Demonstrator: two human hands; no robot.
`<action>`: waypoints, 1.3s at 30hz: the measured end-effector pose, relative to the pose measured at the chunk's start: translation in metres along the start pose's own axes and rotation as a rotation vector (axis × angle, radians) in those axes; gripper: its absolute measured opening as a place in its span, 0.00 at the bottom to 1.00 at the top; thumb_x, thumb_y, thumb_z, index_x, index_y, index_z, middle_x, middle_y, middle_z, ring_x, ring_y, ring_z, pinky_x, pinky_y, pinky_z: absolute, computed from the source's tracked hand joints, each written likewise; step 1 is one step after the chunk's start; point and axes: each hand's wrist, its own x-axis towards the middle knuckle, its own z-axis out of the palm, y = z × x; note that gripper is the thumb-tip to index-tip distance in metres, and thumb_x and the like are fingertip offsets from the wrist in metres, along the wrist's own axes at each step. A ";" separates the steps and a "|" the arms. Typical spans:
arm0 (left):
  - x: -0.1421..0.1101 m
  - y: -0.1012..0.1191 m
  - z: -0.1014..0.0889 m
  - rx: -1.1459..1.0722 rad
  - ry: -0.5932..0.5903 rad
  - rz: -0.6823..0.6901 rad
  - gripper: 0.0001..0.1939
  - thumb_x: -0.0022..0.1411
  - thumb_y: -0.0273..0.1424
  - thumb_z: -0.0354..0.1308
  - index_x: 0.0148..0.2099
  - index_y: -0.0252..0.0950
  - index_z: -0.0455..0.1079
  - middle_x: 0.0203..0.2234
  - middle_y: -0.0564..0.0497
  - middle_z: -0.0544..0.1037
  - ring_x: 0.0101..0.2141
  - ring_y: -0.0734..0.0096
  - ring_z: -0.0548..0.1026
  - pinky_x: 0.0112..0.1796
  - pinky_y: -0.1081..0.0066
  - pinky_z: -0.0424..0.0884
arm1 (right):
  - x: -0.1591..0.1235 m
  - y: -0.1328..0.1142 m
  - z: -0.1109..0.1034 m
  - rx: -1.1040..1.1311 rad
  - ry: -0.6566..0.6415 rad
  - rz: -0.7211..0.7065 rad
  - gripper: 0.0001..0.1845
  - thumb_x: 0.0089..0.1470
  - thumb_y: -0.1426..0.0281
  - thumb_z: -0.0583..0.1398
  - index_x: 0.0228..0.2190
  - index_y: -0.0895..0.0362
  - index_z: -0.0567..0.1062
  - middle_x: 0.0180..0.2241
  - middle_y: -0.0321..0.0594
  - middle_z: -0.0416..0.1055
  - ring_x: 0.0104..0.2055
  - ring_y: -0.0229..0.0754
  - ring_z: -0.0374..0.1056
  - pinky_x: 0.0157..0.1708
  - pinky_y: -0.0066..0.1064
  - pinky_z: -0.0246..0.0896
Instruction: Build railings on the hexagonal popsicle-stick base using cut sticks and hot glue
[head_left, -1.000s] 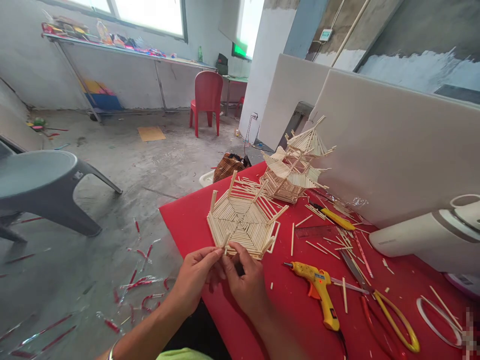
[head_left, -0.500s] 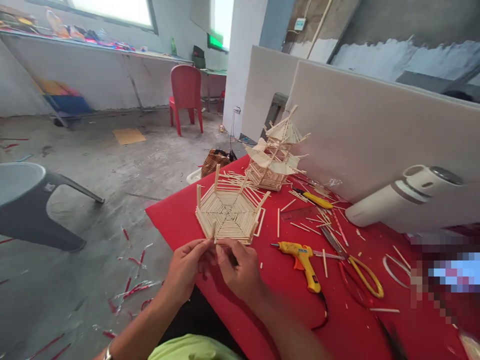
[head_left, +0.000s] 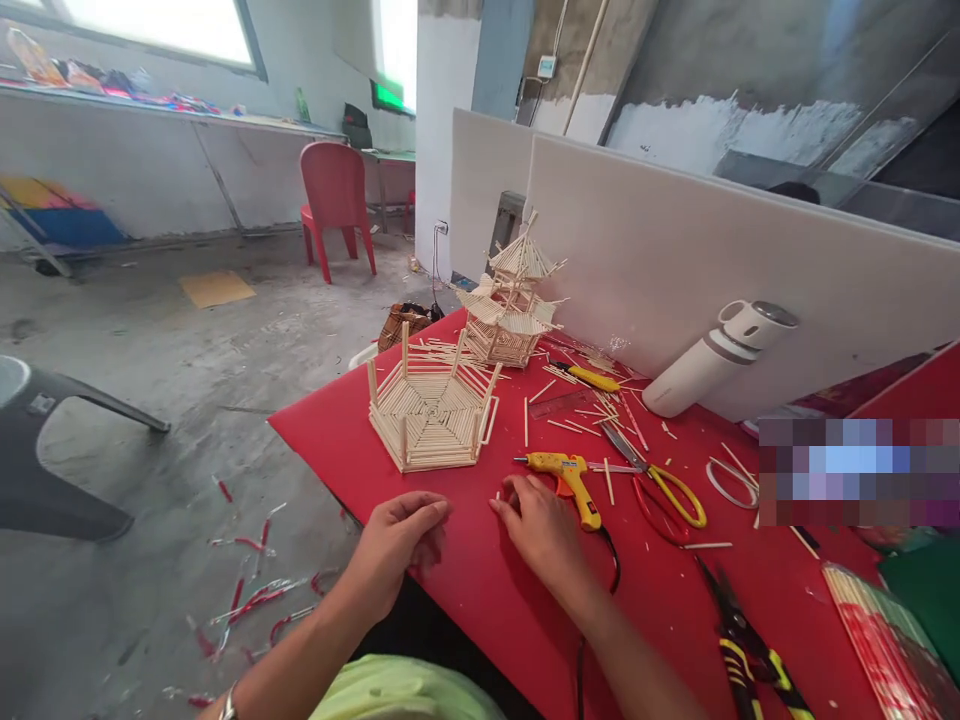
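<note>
My left hand [head_left: 405,535] hovers over the table's near edge, thumb and forefinger pressed together; whatever they may hold is hidden. My right hand [head_left: 536,520] is low over the red table, its thumb and forefinger closing around a short pale stick piece [head_left: 498,495]. Just beyond both hands stands a hexagonal stick base [head_left: 431,415] with upright posts at its corners, touched by neither hand. To the right of it lies a yellow glue gun [head_left: 562,475], its nozzle pointing left. A tiered pagoda model [head_left: 514,300] of the same sticks stands farther back.
On the red table [head_left: 480,590] lie scissors [head_left: 652,475], a yellow cutter knife [head_left: 592,378], black-and-yellow pliers [head_left: 750,640], loose sticks and a packet of sticks [head_left: 885,640]. A white bottle [head_left: 705,355] stands before pale boards [head_left: 750,240]. A grey stool [head_left: 60,460] is at left.
Both my hands have drawn back from the near side of the hexagonal base and moved apart. My right hand has shifted right, to the short stick piece. The view has turned right.
</note>
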 end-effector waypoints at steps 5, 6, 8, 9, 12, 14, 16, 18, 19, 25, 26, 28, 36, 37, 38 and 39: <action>0.005 -0.001 0.014 0.017 -0.105 -0.025 0.16 0.48 0.42 0.66 0.30 0.33 0.71 0.15 0.53 0.74 0.11 0.78 0.65 0.11 0.78 0.59 | -0.001 0.001 0.012 0.051 0.011 -0.024 0.09 0.64 0.68 0.55 0.32 0.55 0.73 0.36 0.42 0.73 0.38 0.45 0.71 0.33 0.31 0.56; 0.006 -0.002 0.017 0.022 -0.116 -0.032 0.17 0.48 0.42 0.66 0.30 0.33 0.71 0.14 0.53 0.73 0.10 0.78 0.64 0.11 0.78 0.59 | -0.002 0.002 0.012 0.068 0.010 -0.034 0.10 0.64 0.68 0.54 0.32 0.55 0.72 0.36 0.42 0.73 0.38 0.44 0.70 0.33 0.31 0.56; 0.007 -0.005 0.021 0.017 -0.124 -0.035 0.18 0.47 0.42 0.67 0.32 0.33 0.71 0.14 0.54 0.73 0.10 0.77 0.65 0.11 0.78 0.59 | -0.005 0.004 0.011 0.109 0.005 -0.064 0.10 0.66 0.67 0.53 0.33 0.55 0.70 0.36 0.40 0.72 0.38 0.43 0.70 0.35 0.31 0.57; 0.008 -0.005 0.024 0.010 -0.130 -0.028 0.18 0.47 0.42 0.68 0.33 0.33 0.71 0.15 0.54 0.73 0.11 0.77 0.65 0.11 0.78 0.60 | -0.007 0.004 0.009 0.148 0.005 -0.090 0.11 0.66 0.66 0.52 0.33 0.55 0.69 0.36 0.39 0.71 0.38 0.42 0.69 0.35 0.30 0.58; 0.009 -0.005 0.029 0.011 -0.184 0.004 0.20 0.47 0.42 0.70 0.36 0.32 0.72 0.15 0.55 0.73 0.12 0.76 0.66 0.11 0.78 0.61 | -0.011 0.003 0.003 0.312 0.005 -0.191 0.11 0.67 0.67 0.50 0.33 0.54 0.67 0.35 0.37 0.69 0.38 0.41 0.67 0.37 0.30 0.59; 0.011 -0.003 0.032 0.026 -0.206 0.032 0.21 0.47 0.43 0.70 0.35 0.32 0.73 0.14 0.55 0.73 0.11 0.76 0.66 0.10 0.78 0.60 | -0.012 0.001 -0.001 0.391 0.005 -0.254 0.10 0.66 0.68 0.50 0.33 0.54 0.67 0.35 0.37 0.67 0.37 0.41 0.66 0.38 0.31 0.59; 0.012 -0.001 0.034 0.034 -0.207 0.050 0.21 0.46 0.44 0.71 0.32 0.32 0.72 0.13 0.54 0.72 0.10 0.77 0.65 0.10 0.78 0.60 | -0.012 0.000 -0.004 0.405 0.011 -0.292 0.09 0.66 0.70 0.50 0.33 0.54 0.67 0.35 0.38 0.67 0.37 0.41 0.65 0.37 0.31 0.58; 0.014 0.002 0.035 -0.012 -0.195 0.029 0.21 0.44 0.43 0.72 0.28 0.32 0.71 0.13 0.54 0.72 0.10 0.79 0.64 0.10 0.79 0.58 | -0.010 -0.002 -0.008 0.444 0.029 -0.322 0.09 0.65 0.70 0.51 0.34 0.54 0.68 0.35 0.38 0.66 0.37 0.41 0.65 0.38 0.31 0.58; 0.014 0.004 0.036 -0.062 -0.186 0.003 0.20 0.43 0.42 0.73 0.27 0.32 0.70 0.14 0.54 0.73 0.10 0.80 0.64 0.10 0.80 0.58 | -0.009 -0.002 -0.009 0.491 0.037 -0.335 0.09 0.66 0.70 0.50 0.34 0.54 0.69 0.35 0.38 0.67 0.37 0.40 0.65 0.39 0.31 0.59; 0.016 0.009 0.039 -0.302 -0.144 -0.171 0.20 0.36 0.35 0.76 0.28 0.32 0.72 0.17 0.55 0.72 0.13 0.84 0.64 0.12 0.84 0.55 | -0.006 -0.006 -0.013 0.870 0.028 -0.262 0.07 0.62 0.65 0.58 0.39 0.54 0.75 0.35 0.36 0.71 0.36 0.37 0.67 0.35 0.27 0.60; 0.016 0.008 0.039 -0.294 -0.149 -0.171 0.19 0.38 0.35 0.76 0.29 0.32 0.72 0.16 0.55 0.72 0.13 0.83 0.64 0.12 0.83 0.55 | -0.005 -0.006 -0.013 0.889 0.025 -0.250 0.07 0.61 0.65 0.59 0.37 0.54 0.76 0.33 0.35 0.71 0.35 0.37 0.67 0.34 0.26 0.60; 0.017 0.003 0.039 -0.259 -0.161 -0.148 0.17 0.42 0.36 0.75 0.29 0.32 0.72 0.16 0.55 0.72 0.13 0.83 0.64 0.12 0.82 0.56 | -0.004 -0.005 -0.012 0.901 0.023 -0.238 0.08 0.60 0.66 0.59 0.32 0.55 0.76 0.30 0.35 0.71 0.33 0.36 0.67 0.33 0.26 0.59; 0.018 -0.003 0.038 -0.169 -0.236 -0.086 0.16 0.46 0.37 0.73 0.30 0.32 0.74 0.19 0.52 0.75 0.12 0.82 0.64 0.12 0.80 0.59 | 0.004 0.001 -0.007 1.143 -0.131 -0.096 0.14 0.60 0.60 0.58 0.28 0.57 0.72 0.28 0.34 0.69 0.32 0.37 0.64 0.36 0.28 0.59; 0.017 -0.001 0.038 -0.167 -0.238 -0.082 0.16 0.45 0.37 0.74 0.31 0.31 0.75 0.20 0.51 0.76 0.13 0.82 0.64 0.12 0.80 0.60 | 0.004 0.001 -0.006 1.174 -0.142 -0.076 0.15 0.59 0.59 0.58 0.29 0.57 0.72 0.28 0.34 0.69 0.32 0.37 0.64 0.36 0.28 0.59; 0.016 0.000 0.038 -0.164 -0.238 -0.079 0.17 0.44 0.37 0.74 0.31 0.31 0.75 0.20 0.51 0.76 0.13 0.82 0.64 0.12 0.80 0.60 | 0.004 0.001 -0.005 1.195 -0.150 -0.061 0.15 0.59 0.58 0.58 0.29 0.57 0.72 0.28 0.34 0.68 0.32 0.37 0.63 0.36 0.28 0.59; 0.016 0.001 0.038 -0.158 -0.236 -0.076 0.17 0.43 0.36 0.74 0.31 0.31 0.76 0.20 0.51 0.76 0.13 0.81 0.64 0.12 0.80 0.60 | 0.004 0.001 -0.005 1.208 -0.154 -0.049 0.15 0.59 0.58 0.59 0.29 0.57 0.72 0.28 0.33 0.68 0.32 0.36 0.63 0.36 0.28 0.59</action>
